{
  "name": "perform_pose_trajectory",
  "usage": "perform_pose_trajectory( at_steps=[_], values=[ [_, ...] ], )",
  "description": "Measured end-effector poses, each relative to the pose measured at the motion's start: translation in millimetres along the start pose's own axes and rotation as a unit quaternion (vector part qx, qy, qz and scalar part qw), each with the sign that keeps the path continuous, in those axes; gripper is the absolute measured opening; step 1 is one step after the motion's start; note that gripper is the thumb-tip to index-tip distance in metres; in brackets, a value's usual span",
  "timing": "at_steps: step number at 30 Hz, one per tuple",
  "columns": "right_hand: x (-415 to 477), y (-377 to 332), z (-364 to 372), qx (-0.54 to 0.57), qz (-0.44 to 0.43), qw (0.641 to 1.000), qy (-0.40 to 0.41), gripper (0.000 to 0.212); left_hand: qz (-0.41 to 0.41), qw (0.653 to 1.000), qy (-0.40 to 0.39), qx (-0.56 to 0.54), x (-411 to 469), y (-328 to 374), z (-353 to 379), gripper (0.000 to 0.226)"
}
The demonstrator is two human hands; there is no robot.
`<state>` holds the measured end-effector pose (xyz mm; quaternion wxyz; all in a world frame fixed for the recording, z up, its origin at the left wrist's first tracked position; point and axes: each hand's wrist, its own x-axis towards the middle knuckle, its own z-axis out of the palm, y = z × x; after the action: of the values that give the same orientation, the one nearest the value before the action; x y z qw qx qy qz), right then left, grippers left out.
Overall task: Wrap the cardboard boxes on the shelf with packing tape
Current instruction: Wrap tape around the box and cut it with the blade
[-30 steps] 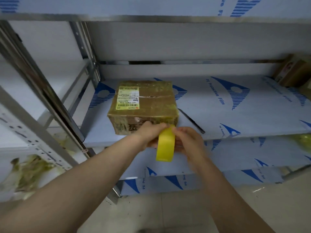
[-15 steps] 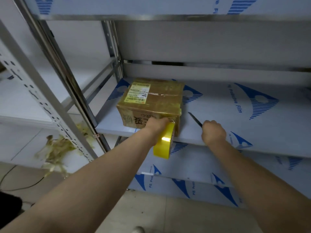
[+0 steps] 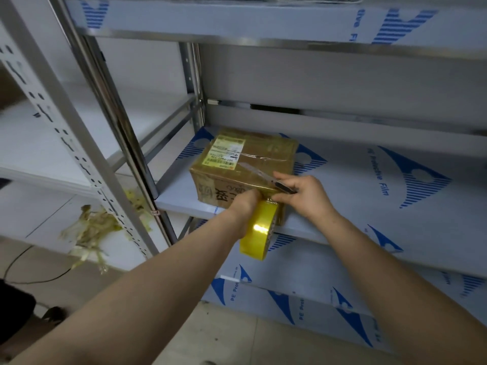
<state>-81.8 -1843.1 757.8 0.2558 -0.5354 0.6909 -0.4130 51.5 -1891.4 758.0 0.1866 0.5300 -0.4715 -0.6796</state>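
A brown cardboard box point(image 3: 253, 164) with a yellow-white label and glossy tape on it stands at the front left of the middle shelf point(image 3: 369, 206). My left hand point(image 3: 243, 204) grips a yellow roll of packing tape point(image 3: 259, 230), held against the box's front face below its top edge. My right hand point(image 3: 303, 193) holds a utility knife point(image 3: 266, 177) whose blade lies across the box's top front edge, right above the roll.
A steel upright point(image 3: 137, 143) stands just left of the box. Crumpled used tape scraps point(image 3: 92, 230) lie on the lower white shelf to the left. Another shelf board point(image 3: 263, 25) hangs overhead. A dark cable point(image 3: 39, 279) runs on the floor.
My right hand took the utility knife from the shelf beside the box and brought it to the box's top front edge. My left hand stayed with the roll at the box front.
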Motion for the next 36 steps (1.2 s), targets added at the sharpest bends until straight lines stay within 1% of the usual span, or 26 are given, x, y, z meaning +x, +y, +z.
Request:
perform_pose_trajectory(
  at_steps=[1,2,4,5,7,10,11,12,14,15,16,17,18,19,20,21,24,26,28,31,33,36],
  values=[
    [2,5,3,0.0,-0.006,1.0,0.016,0.042,0.009,1.0,0.004,0.011,1,-1,0,0.016],
    [4,10,5,0.005,-0.01,1.0,0.029,0.038,0.021,0.999,0.012,0.024,3,-2,0,0.02],
    [6,16,8,0.017,-0.014,0.999,0.043,0.033,0.037,0.998,0.02,0.044,7,-5,0,0.038],
    [7,17,9,0.015,-0.015,0.999,0.046,0.032,0.04,0.998,0.019,0.053,7,-6,0,0.04],
    [8,18,10,0.017,-0.015,0.999,0.047,0.032,0.037,0.997,0.007,0.071,8,-10,0,0.036],
    [9,20,11,0.023,-0.014,0.999,0.045,0.03,0.025,0.995,0.015,0.097,8,-19,0,0.042],
    [10,18,10,0.018,-0.016,0.998,0.049,0.03,0.026,0.995,0.016,0.098,9,-19,0,0.039],
    [10,16,10,0.016,-0.013,0.998,0.051,0.031,0.034,0.995,0.01,0.095,10,-20,0,0.031],
    [11,8,6,0.032,0.003,0.999,0.041,0.035,0.035,0.997,0.0,0.075,9,-19,-1,0.008],
    [9,2,4,0.052,0.012,0.998,0.033,0.037,0.031,0.997,-0.002,0.066,8,-19,-1,0.007],
    [6,-4,2,0.08,0.017,0.996,0.032,0.039,0.033,0.998,-0.008,0.059,9,-19,-2,0.01],
    [1,-10,-1,0.112,0.018,0.993,0.043,0.038,0.028,0.998,-0.011,0.052,9,-19,-2,0.02],
    [-4,-16,-4,0.142,0.013,0.988,0.061,0.034,0.02,0.999,-0.013,0.044,10,-20,-3,0.028],
    [-10,-21,-9,0.155,0.006,0.985,0.08,0.03,0.012,0.999,-0.016,0.038,9,-19,-3,0.03],
    [-16,-24,-14,0.137,-0.003,0.986,0.089,0.028,0.009,0.999,-0.021,0.031,8,-18,-4,0.029],
    [-22,-25,-20,0.092,-0.014,0.992,0.085,0.027,0.006,0.999,-0.023,0.029,8,-18,-4,0.029],
    [-34,-21,-35,-0.059,-0.025,0.998,0.018,0.019,0.015,0.999,-0.024,0.036,8,-18,-4,0.032],
    [-38,-20,-44,-0.164,0.001,0.986,-0.023,0.02,0.022,0.999,-0.023,0.041,9,-17,-5,0.034],
    [-41,-25,-49,-0.288,0.017,0.957,-0.045,0.019,0.026,0.999,-0.021,0.038,9,-17,-6,0.041],
    [-47,-34,-48,-0.432,-0.002,0.902,-0.022,0.027,0.024,0.999,-0.02,0.042,10,-17,-6,0.05],
    [-49,-41,-46,-0.484,-0.007,0.875,-0.008,0.032,0.022,0.999,-0.02,0.043,9,-17,-6,0.048],
    [-49,-48,-42,-0.538,-0.025,0.843,-0.011,0.034,0.02,0.999,-0.014,0.044,9,-17,-5,0.043]
  ],
)
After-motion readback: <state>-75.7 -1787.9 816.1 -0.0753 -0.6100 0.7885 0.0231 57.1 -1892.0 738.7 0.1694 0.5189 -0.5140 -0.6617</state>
